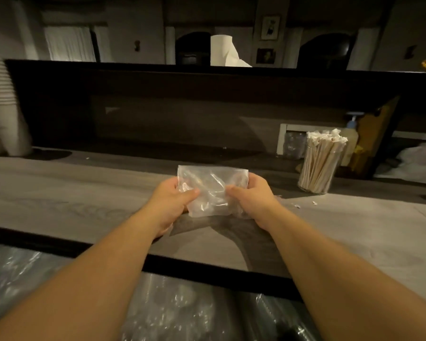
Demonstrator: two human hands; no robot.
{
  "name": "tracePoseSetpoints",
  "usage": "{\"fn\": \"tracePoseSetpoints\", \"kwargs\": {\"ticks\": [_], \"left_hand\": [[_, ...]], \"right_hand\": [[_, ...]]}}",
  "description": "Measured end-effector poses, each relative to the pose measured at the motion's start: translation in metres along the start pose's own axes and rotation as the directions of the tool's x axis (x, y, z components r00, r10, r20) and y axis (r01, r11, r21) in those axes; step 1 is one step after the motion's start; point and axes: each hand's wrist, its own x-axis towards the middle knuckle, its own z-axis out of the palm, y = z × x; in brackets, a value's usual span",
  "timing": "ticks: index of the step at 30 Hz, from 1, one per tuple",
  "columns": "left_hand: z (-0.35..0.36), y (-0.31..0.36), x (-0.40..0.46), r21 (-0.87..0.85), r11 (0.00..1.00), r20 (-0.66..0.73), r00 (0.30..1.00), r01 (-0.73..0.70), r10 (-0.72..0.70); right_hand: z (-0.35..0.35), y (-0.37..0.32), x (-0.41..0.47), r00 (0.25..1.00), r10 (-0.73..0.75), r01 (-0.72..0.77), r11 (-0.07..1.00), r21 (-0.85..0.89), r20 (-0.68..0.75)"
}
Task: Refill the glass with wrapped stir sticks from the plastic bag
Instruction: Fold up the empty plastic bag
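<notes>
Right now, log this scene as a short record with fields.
setting: grey counter
left hand: gripping the left side of the plastic bag
right hand: gripping the bag's right side
bag: clear, crumpled, held just above the counter; no sticks visible inside
glass: upright on the counter, right of the hands, apart from them
stir sticks: wrapped, packed in the glass, tops above the rim
background: paper towel roll

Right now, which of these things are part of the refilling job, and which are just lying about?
Part of the job:
plastic bag, held by left hand and right hand
glass holding wrapped stir sticks

Just lying about:
paper towel roll
pump bottle
paper scraps
</notes>
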Motion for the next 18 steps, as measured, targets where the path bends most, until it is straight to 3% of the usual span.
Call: {"fn": "tracePoseSetpoints", "kwargs": {"ticks": [7, 13, 18], "left_hand": [[-0.046, -0.002, -0.091, 0.149, 0.986, -0.168, 0.981, -0.075, 0.1], [-0.117, -0.03, -0.175, 0.163, 0.982, -0.401, 0.904, -0.091, 0.151], [-0.179, -0.088, -0.231, 0.136, 0.99, -0.561, 0.827, 0.047, 0.038]], "right_hand": [[0.044, -0.024, -0.088, 1.0, 0.004, -0.004, 1.0, 0.016, 0.027], [0.11, -0.039, -0.15, 0.968, -0.11, 0.137, 0.985, -0.105, 0.224], [0.19, -0.02, -0.188, 0.891, -0.161, 0.271, 0.939, -0.212, 0.424]]}}
